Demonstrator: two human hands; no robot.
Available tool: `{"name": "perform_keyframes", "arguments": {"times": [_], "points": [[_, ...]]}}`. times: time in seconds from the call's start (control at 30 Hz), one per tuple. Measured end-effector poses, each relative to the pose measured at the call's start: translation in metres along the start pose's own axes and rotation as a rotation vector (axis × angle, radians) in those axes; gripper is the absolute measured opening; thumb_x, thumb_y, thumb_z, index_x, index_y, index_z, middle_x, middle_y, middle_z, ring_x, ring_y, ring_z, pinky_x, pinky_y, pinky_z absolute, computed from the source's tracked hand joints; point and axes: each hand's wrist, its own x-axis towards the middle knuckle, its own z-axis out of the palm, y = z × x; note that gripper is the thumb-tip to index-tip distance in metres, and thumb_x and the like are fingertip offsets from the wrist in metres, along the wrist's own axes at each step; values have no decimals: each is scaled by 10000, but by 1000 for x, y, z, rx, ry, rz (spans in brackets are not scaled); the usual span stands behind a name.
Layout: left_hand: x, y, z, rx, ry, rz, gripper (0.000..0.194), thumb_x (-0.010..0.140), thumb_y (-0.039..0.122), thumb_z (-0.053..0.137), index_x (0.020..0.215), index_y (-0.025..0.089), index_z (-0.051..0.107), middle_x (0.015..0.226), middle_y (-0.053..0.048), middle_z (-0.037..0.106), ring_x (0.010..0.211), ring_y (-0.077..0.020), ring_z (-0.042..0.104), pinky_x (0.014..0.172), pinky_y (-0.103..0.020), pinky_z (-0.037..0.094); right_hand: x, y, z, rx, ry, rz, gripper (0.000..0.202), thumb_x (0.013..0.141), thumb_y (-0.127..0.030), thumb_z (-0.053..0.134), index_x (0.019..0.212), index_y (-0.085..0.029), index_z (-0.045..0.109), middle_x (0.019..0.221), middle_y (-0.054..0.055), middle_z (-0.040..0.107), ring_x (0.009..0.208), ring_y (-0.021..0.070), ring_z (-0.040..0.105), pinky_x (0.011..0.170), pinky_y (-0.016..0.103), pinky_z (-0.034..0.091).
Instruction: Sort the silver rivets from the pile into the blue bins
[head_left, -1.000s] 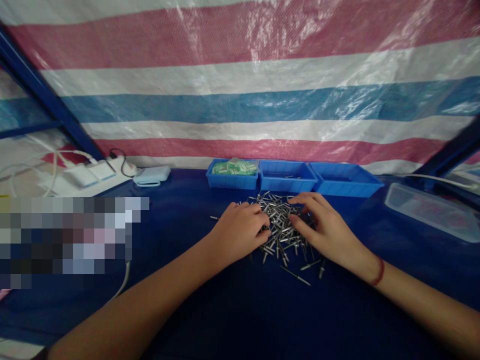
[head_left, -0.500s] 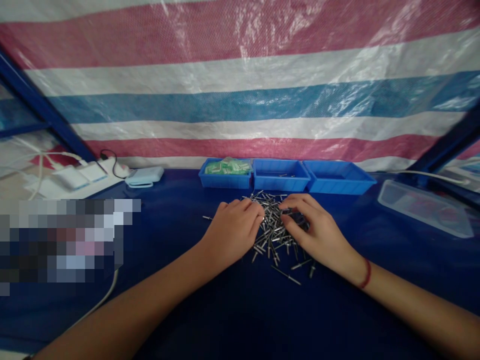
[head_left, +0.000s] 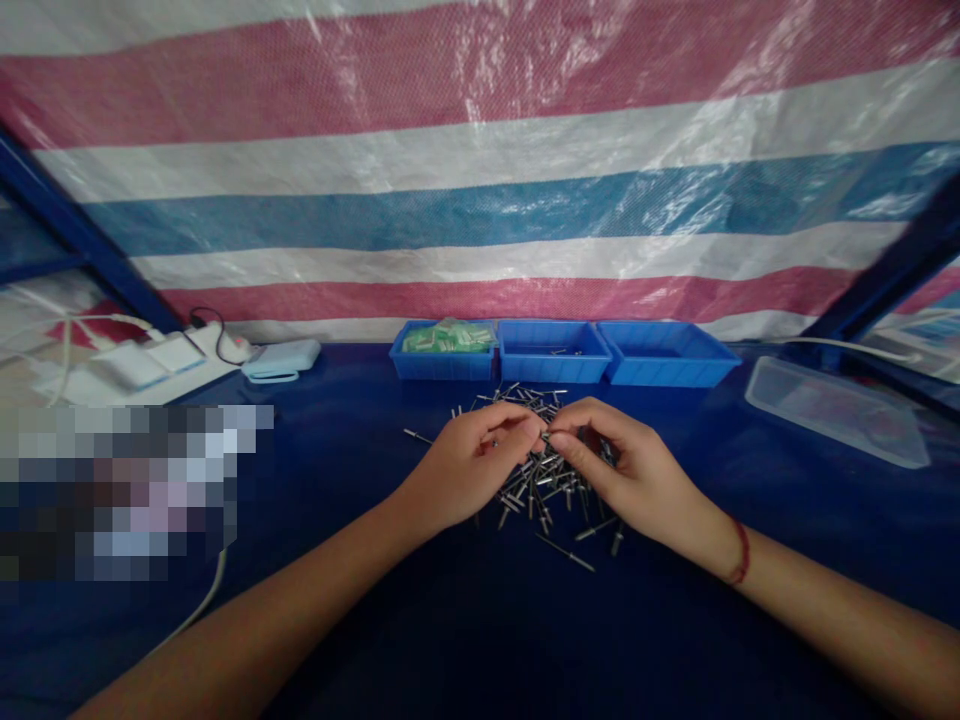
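A loose pile of silver blind rivets (head_left: 540, 487) lies on the blue tabletop, with both my hands over it. My left hand (head_left: 480, 460) is closed in a pinch, thumb against forefinger. Facing it, my right hand (head_left: 626, 455) also pinches, its fingertips meeting those of the left. A small metal piece, looking like one blind rivet (head_left: 546, 434), shows between the two sets of fingertips; most of it is hidden by fingers. One rivet (head_left: 565, 552) lies apart nearer to me, and another (head_left: 417, 436) lies left of the pile.
Behind the pile stand three blue bins: the left bin (head_left: 442, 367) holds green-and-white packets, the middle bin (head_left: 553, 366) a few rivets. The right bin (head_left: 671, 372) adjoins them. A clear plastic lid (head_left: 836, 410) lies right; a power strip (head_left: 161, 365) and light-blue case (head_left: 281, 360) sit left.
My hands have come together over the pile. The left hand has turned so its thumb shows, and both sets of fingertips now meet around a small metal piece. The view has shifted slightly.
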Motion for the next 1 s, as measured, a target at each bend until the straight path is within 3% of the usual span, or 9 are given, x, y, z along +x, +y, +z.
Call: {"name": "perform_keyframes", "arguments": {"times": [0.17, 0.3, 0.4, 0.8, 1.0], "points": [[-1, 0, 2, 58, 12, -8, 189, 855, 295, 534, 924, 173, 662, 848, -28, 700, 758, -153, 636, 685, -278, 488, -2, 0, 0, -10, 68, -34, 51, 853, -222, 557, 871, -210, 603, 822, 29, 623, 745, 148, 587, 653, 295, 480], [-1, -2, 5, 47, 52, -10, 150, 836, 239, 564, 931, 172, 658, 884, -31, 705, 787, -152, 645, 727, -287, 496, -4, 2, 4, 115, 161, 104, 166, 804, -281, 625, 950, -208, 597, 805, 23, 638, 685, 145, 601, 590, 286, 495], [-1, -2, 6, 24, 98, 4, 132, 833, 223, 571, 920, 166, 652, 875, -29, 697, 783, -142, 642, 724, -274, 493, -3, 3, 7, 174, 141, 180, 174, 794, -326, 632, 911, -198, 615, 777, 23, 648, 665, 147, 606, 583, 290, 504], [-3, -2, 8, 115, 111, 20, 165, 837, 258, 577, 954, 179, 662, 819, -10, 694, 703, -135, 619, 619, -241, 461, -3, -1, 4, 162, 134, 75, 98, 818, -276, 612, 877, -212, 658, 840, 35, 651, 749, 156, 612, 613, 284, 498], [-4, 0, 7, 274, 207, 170, 81, 826, 197, 587, 878, 181, 647, 773, 19, 671, 654, -102, 602, 605, -211, 459, -2, 0, 5, 139, 126, 72, 115, 823, -249, 604, 917, -214, 661, 858, 37, 641, 735, 150, 608, 615, 288, 489]]}}
